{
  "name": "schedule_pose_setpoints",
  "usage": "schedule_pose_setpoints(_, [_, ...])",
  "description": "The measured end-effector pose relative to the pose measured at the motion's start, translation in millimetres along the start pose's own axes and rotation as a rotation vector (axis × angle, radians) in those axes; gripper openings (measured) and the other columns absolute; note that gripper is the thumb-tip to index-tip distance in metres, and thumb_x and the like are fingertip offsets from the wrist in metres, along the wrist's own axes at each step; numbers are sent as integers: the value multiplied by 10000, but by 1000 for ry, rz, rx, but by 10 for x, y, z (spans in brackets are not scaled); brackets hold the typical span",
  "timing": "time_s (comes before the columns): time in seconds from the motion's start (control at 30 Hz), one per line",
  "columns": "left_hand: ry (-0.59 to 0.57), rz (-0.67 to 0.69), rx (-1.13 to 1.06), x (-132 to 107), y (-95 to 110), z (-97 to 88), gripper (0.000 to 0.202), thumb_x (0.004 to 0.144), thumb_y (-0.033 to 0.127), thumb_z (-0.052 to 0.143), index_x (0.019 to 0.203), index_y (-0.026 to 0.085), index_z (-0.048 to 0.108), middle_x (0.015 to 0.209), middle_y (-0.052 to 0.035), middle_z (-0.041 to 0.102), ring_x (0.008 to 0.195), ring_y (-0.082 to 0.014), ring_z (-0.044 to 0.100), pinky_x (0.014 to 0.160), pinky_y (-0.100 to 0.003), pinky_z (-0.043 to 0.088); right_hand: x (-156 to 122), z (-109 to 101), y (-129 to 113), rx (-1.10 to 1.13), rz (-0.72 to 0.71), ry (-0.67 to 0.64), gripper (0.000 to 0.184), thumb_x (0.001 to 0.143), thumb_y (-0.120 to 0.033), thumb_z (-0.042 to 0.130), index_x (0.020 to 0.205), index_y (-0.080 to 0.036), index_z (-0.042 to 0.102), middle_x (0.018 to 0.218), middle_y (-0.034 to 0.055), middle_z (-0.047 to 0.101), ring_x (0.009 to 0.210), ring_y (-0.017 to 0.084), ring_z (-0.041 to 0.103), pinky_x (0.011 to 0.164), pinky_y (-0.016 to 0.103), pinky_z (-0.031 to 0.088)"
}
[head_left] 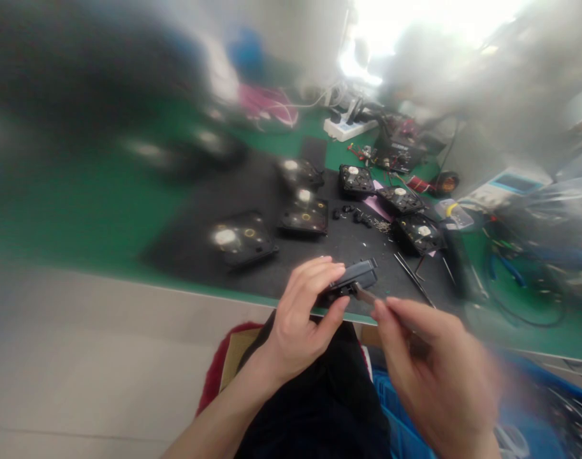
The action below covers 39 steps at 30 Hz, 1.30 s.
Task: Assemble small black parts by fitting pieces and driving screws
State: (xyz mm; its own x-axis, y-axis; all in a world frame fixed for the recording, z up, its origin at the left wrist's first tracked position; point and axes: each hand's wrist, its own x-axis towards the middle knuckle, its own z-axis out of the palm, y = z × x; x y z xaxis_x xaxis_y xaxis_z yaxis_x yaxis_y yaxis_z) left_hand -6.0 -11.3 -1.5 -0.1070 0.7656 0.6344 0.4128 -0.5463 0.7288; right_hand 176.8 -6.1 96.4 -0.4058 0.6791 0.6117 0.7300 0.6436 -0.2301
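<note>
Far L: matte green bench top (94,223), then black rectangular work mat (180,248) w/ a squarish black plastic unit (247,237), pale round disc on it, blurry. Next, L hand (298,312), curled round a dark grey boxy plastic housing (362,274): fingers over its top & L end, thumb below; can't tell if thumb touches. Housing is tilted, held nr the bench's front edge. Beyond it, small black plastic bits (362,218) & a scatter of tiny silver screws (382,225) on the mat. R of L thumb, slim flat metal tool (366,296), tip at housing's underside; contact prob., not certain. R hand (429,357) pinches tool btwn thumb & forefinger, other fingers folded. Further R, thin dark metal rods (415,280) on mat.

Handling, my guess: housing light, stiff, hard-shelled, a bit slippery on smooth faces; small fittings underneath could snap if pried hard. Best hold: long side edges, firm not crushing, fingertips clear of tool tip.
</note>
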Motion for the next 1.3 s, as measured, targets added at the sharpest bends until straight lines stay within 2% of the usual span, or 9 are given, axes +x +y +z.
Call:
schedule_pose_setpoints(0.13, [-4, -3, -5, 10, 2, -11, 456, 1008, 148, 724, 1440, 180, 583, 1418, -113, 668, 1409, -286, 561, 1215, -520, 476, 7, 14, 21, -6, -33, -32, 74, 1038, -230, 696, 1080, -212, 638, 805, -43, 725, 637, 78, 663, 653, 199, 493])
schedule_pose_setpoints(0.27, [-11, -19, -9, 9, 20, -17, 462, 1008, 143, 713, 1448, 185, 578, 1423, -108, 664, 1414, -282, 560, 1222, -517, 473, -245, 80, 48, 28, -2, -84, 84, 1033, -215, 695, 975, -206, 635, 768, -34, 718, 618, 78, 661, 653, 183, 506])
schedule_pose_setpoints(0.4, [-5, -14, -1, 10, 28, -16, 461, 1011, 142, 707, 1452, 186, 580, 1423, -103, 664, 1412, -273, 564, 1226, -503, 471, -432, 113, 54, 18, -28, -62, 78, 1024, -211, 705, 980, -189, 645, 810, -8, 761, 676, 86, 715, 694, 172, 532])
schedule_pose_setpoints(0.57, [-10, -26, 13, 14, 8, -17, 468, 1015, 137, 697, 1462, 192, 573, 1432, -105, 660, 1421, -274, 557, 1228, -502, 473, -258, 26, 23, 29, 26, -49, 66, 1017, -218, 718, 996, -201, 657, 808, -29, 761, 676, 77, 713, 715, 169, 536])
schedule_pose_setpoints(0.77, [-16, 1, 28, 0, -14, -22, 482, 1009, 135, 701, 1467, 212, 571, 1437, -106, 661, 1418, -291, 565, 1220, -533, 486, 38, 9, -16, -38, -3, -2, 76, 1015, -242, 725, 1048, -217, 662, 737, -62, 705, 582, 86, 659, 615, 218, 484])
schedule_pose_setpoints(0.83, [-20, -8, 26, 1, -13, -29, 488, 1010, 133, 698, 1473, 217, 566, 1442, -105, 658, 1420, -295, 562, 1216, -541, 489, 2, 31, -14, -19, -15, -2, 86, 1011, -232, 726, 1027, -210, 644, 742, -53, 704, 583, 87, 652, 617, 212, 490])
schedule_pose_setpoints(0.97, [-42, -22, 1, 19, 1, -55, 481, 1004, 128, 700, 1461, 217, 576, 1430, -98, 664, 1420, -288, 564, 1220, -530, 488, -245, 100, 17, 22, 2, -45, 99, 1002, -194, 718, 944, -204, 638, 749, -29, 732, 591, 96, 673, 616, 198, 526])
schedule_pose_setpoints(1.07, [-46, -23, -7, 36, 10, -72, 475, 999, 132, 706, 1449, 225, 588, 1414, -89, 670, 1405, -283, 577, 1208, -516, 497, -391, 140, 39, 23, 8, -75, 66, 1000, -187, 713, 966, -206, 659, 810, -6, 774, 644, 120, 723, 634, 215, 558])
schedule_pose_setpoints(1.3, [-34, -46, -13, 29, 5, -58, 473, 997, 135, 707, 1449, 217, 595, 1425, -96, 661, 1406, -280, 574, 1215, -502, 482, -232, 44, -25, 49, 30, -44, 63, 993, -185, 731, 955, -196, 682, 744, -40, 737, 601, 69, 676, 660, 170, 538])
